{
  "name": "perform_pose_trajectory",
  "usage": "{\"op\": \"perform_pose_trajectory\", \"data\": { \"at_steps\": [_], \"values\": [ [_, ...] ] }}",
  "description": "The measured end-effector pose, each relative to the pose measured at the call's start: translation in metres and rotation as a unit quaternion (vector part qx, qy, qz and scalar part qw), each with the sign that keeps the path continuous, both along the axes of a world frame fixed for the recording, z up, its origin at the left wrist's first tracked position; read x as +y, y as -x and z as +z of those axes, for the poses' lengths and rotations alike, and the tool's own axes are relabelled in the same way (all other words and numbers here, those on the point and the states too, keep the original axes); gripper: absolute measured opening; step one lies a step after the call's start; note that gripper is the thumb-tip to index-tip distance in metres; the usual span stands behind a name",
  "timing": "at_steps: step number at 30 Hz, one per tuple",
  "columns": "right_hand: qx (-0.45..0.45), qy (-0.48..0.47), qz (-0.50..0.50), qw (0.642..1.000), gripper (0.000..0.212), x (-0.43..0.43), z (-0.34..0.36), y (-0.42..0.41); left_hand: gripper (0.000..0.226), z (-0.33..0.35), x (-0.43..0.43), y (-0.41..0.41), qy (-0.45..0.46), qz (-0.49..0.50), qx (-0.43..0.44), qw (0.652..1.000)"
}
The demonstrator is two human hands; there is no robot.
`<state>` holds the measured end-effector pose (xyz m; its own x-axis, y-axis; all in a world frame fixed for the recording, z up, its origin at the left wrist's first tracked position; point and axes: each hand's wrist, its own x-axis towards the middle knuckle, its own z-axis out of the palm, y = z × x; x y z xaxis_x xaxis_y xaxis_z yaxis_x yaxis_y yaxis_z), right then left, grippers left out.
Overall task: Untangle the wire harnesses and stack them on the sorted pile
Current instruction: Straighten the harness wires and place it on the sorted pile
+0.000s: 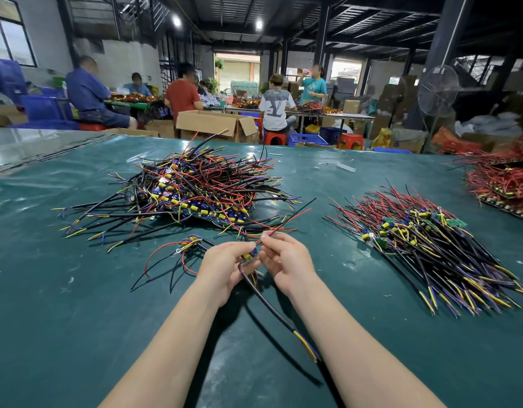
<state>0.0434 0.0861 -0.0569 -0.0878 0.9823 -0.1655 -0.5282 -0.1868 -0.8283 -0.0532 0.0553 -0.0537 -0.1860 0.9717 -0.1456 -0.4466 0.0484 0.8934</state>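
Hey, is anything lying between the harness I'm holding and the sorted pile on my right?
Nothing visible does. The left hand and right hand grip the harness, and only green mat lies between it and the sorted pile. The loose harness and tangled heap sit to the left, off that path.

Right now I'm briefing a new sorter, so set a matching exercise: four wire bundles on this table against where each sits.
1. tangled pile
2. sorted pile
3. red-wire heap
4. held harness

a. far right edge of the table
b. gripped by the left hand, red wire pinched by the right hand
c. ahead, left of centre
d. right of both hands, wires parallel

Pairs: 1-c, 2-d, 3-a, 4-b.
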Motion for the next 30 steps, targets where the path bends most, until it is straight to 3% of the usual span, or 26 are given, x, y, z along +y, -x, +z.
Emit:
{"op": "perform_pose_trajectory", "data": {
  "at_steps": [3,11,20,27,30],
  "values": [
    [-0.003,-0.006,0.042,0.999,0.019,0.000,0.000,-0.001,0.022,0.001,0.004,0.001,0.036,0.022,0.014,0.999],
    [-0.185,-0.131,0.121,0.966,0.027,-0.002,-0.002,-0.006,0.019,0.002,0.005,0.000,0.071,0.019,-0.022,0.997],
    [-0.131,-0.151,0.067,0.978,0.029,-0.005,-0.006,0.006,0.013,0.004,0.003,0.003,0.071,-0.024,-0.171,0.982],
    [-0.086,-0.117,0.086,0.986,0.027,-0.004,-0.007,0.003,0.020,0.001,0.000,0.003,-0.003,0.016,-0.003,1.000],
    [-0.072,-0.105,0.076,0.989,0.027,-0.004,-0.007,0.002,0.018,0.000,-0.001,0.005,-0.010,0.018,0.018,1.000]
  ]
}}
